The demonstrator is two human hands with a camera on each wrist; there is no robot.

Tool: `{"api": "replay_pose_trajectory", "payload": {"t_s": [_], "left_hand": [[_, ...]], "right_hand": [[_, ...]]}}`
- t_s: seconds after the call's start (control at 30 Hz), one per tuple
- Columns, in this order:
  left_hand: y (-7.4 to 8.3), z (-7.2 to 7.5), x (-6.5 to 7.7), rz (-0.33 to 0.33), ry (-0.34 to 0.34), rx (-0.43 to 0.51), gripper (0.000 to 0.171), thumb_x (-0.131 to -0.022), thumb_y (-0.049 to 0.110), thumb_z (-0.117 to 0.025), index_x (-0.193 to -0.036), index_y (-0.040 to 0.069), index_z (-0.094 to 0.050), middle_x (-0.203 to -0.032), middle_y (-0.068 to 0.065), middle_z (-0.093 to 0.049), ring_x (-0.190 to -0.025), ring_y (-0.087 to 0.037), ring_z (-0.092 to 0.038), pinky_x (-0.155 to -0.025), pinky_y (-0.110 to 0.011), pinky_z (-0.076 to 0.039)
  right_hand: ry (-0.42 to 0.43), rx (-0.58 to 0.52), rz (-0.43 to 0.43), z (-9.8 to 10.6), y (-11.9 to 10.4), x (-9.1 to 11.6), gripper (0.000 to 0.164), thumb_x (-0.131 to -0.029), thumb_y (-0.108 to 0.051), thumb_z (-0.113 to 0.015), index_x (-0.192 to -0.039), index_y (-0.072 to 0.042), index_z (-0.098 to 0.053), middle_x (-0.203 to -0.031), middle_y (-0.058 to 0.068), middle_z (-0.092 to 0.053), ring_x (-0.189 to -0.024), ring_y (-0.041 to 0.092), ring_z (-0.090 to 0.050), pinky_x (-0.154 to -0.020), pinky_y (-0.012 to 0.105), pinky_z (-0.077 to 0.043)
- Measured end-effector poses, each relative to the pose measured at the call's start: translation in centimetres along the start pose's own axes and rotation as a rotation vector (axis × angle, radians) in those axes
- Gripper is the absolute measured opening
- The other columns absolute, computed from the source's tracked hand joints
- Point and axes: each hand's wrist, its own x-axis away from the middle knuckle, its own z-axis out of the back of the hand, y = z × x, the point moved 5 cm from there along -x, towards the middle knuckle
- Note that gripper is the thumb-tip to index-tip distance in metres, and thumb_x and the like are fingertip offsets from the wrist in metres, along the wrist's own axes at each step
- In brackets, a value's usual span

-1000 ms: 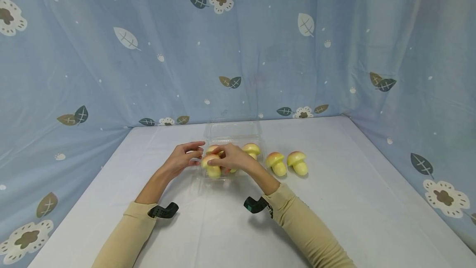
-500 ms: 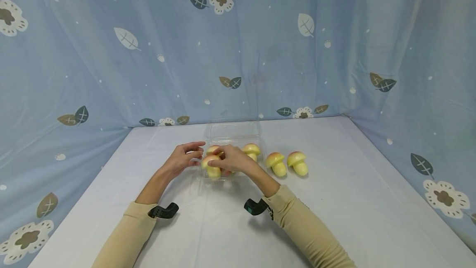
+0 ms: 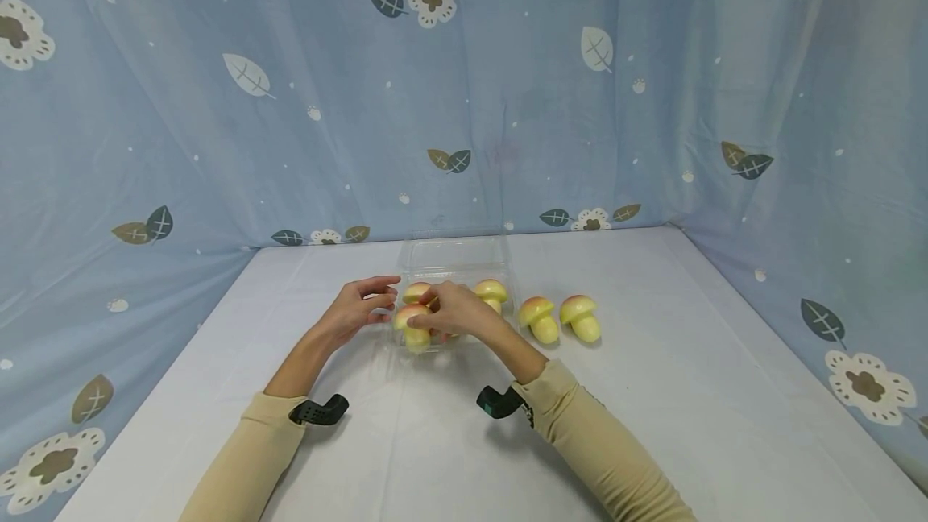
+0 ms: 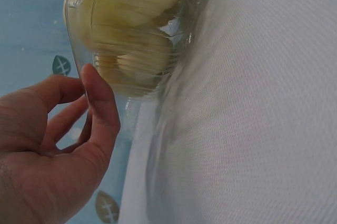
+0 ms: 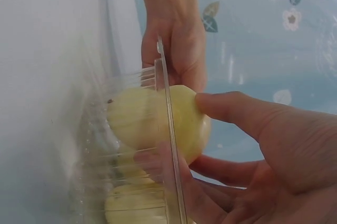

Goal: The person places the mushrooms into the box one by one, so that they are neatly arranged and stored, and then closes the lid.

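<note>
A clear plastic clamshell box [image 3: 455, 272] stands with its lid raised at the back and holds several yellow toy mushrooms with reddish caps. My left hand [image 3: 357, 309] is at its left side; in the left wrist view the thumb and a finger pinch the box's rim [image 4: 77, 42]. One toy mushroom [image 3: 416, 338] sits at the box's front left, its cap up. My right hand [image 3: 458, 310] grips that mushroom [image 5: 187, 119], thumb on one side and fingers on the other, some fingers inside the box. Behind it are another mushroom [image 3: 416, 292] and, at the back right, one more [image 3: 491, 292].
Two more toy mushrooms, one nearer [image 3: 540, 319] and one farther right [image 3: 581, 317], lie on the white tablecloth [image 3: 652, 393] right of the box. A blue patterned curtain [image 3: 464, 87] encloses the table's back and sides.
The right hand and the mushroom it grips have shifted very slightly right and toward the front of the box. The left hand has stayed in place.
</note>
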Motion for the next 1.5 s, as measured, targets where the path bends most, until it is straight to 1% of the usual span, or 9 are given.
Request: {"api": "replay_pose_trajectory", "payload": {"t_s": [0.07, 0.17, 0.27, 0.43, 0.57, 0.73, 1.03, 1.27, 1.5], "left_hand": [[0.0, 0.0, 0.0, -0.001, -0.001, 0.005, 0.048, -0.1, 0.015, -0.058, -0.146, 0.006, -0.047, -0.12, -0.009, -0.054, -0.089, -0.012, -0.061, -0.08, -0.029, -0.059], [0.1, 0.0, 0.1, -0.004, -0.003, 0.012, 0.048, -0.1, 0.014, -0.058, -0.146, 0.005, -0.046, -0.12, -0.009, -0.054, -0.088, -0.012, -0.06, -0.079, -0.028, -0.059], [0.1, 0.0, 0.1, -0.006, 0.0, 0.016, 0.049, -0.1, 0.014, -0.058, -0.146, 0.005, -0.046, -0.12, -0.009, -0.055, -0.088, -0.011, -0.06, -0.077, -0.026, -0.059], [-0.2, 0.0, -0.1, -0.003, 0.005, 0.015, 0.051, -0.099, 0.016, -0.059, -0.146, 0.004, -0.045, -0.128, -0.019, -0.051, -0.088, -0.012, -0.06, -0.076, -0.024, -0.059], [-0.1, 0.0, -0.1, -0.004, 0.008, 0.017, 0.051, -0.099, 0.016, -0.06, -0.147, 0.004, -0.044, -0.13, -0.022, -0.05, -0.089, -0.013, -0.06, -0.075, -0.024, -0.058], [0.0, 0.0, 0.0, -0.006, 0.006, 0.02, 0.052, -0.098, 0.016, -0.061, -0.146, 0.003, -0.044, -0.129, -0.022, -0.05, -0.089, -0.014, -0.06, -0.075, -0.024, -0.058], [-0.3, 0.0, -0.1, -0.01, 0.002, 0.022, 0.054, -0.099, 0.017, -0.061, -0.147, 0.002, -0.043, -0.128, -0.022, -0.051, -0.089, -0.013, -0.06, -0.074, -0.024, -0.058], [-0.2, 0.0, -0.1, -0.008, 0.007, 0.022, 0.053, -0.098, 0.017, -0.061, -0.147, 0.002, -0.044, -0.128, -0.02, -0.052, -0.089, -0.013, -0.06, -0.074, -0.024, -0.058], [-0.1, 0.0, 0.0, -0.009, 0.004, 0.032, 0.052, -0.099, 0.015, -0.06, -0.147, 0.003, -0.044, -0.129, -0.022, -0.05, -0.089, -0.012, -0.061, -0.074, -0.025, -0.059]], "right_hand": [[-0.002, 0.007, 0.005, 0.0, 0.0, 0.0, 0.054, -0.088, -0.038, -0.073, -0.127, -0.003, -0.062, -0.089, 0.005, -0.072, -0.068, 0.025, -0.073, -0.058, 0.026, -0.054], [-0.004, 0.015, 0.011, 0.0, 0.1, -0.1, 0.053, -0.086, -0.036, -0.076, -0.125, -0.002, -0.064, -0.093, 0.006, -0.073, -0.067, 0.022, -0.073, -0.056, 0.022, -0.052], [-0.002, 0.041, 0.019, -0.3, 0.3, -0.2, 0.052, -0.084, -0.035, -0.078, -0.121, 0.0, -0.066, -0.086, 0.003, -0.073, -0.064, 0.017, -0.071, -0.056, 0.021, -0.05], [-0.008, 0.058, 0.03, -0.5, 0.6, -0.2, 0.048, -0.085, -0.035, -0.078, -0.116, 0.0, -0.068, -0.074, 0.0, -0.072, -0.063, 0.015, -0.07, -0.054, 0.02, -0.049], [-0.018, 0.037, 0.038, -0.4, 0.5, -0.1, 0.04, -0.085, -0.033, -0.077, -0.111, -0.002, -0.07, -0.075, 0.002, -0.073, -0.064, 0.016, -0.071, -0.055, 0.024, -0.053], [-0.029, 0.002, 0.033, -0.3, 0.5, -0.2, 0.035, -0.086, -0.032, -0.077, -0.107, -0.003, -0.072, -0.081, 0.005, -0.074, -0.067, 0.02, -0.073, -0.064, 0.034, -0.06], [-0.048, -0.067, 0.04, 0.3, 0.4, 0.1, 0.03, -0.089, -0.027, -0.074, -0.106, -0.002, -0.073, -0.089, 0.014, -0.076, -0.077, 0.031, -0.074, -0.072, 0.041, -0.061], [-0.015, -0.1, 0.038, 1.0, 0.5, 0.2, 0.033, -0.09, -0.027, -0.073, -0.11, 0.0, -0.073, -0.091, 0.015, -0.076, -0.078, 0.031, -0.074, -0.071, 0.039, -0.061], [0.085, -0.081, 0.034, 2.6, 0.9, 0.0, 0.039, -0.092, -0.027, -0.07, -0.116, 0.003, -0.069, -0.096, 0.013, -0.075, -0.073, 0.023, -0.074, -0.067, 0.027, -0.06]]}}
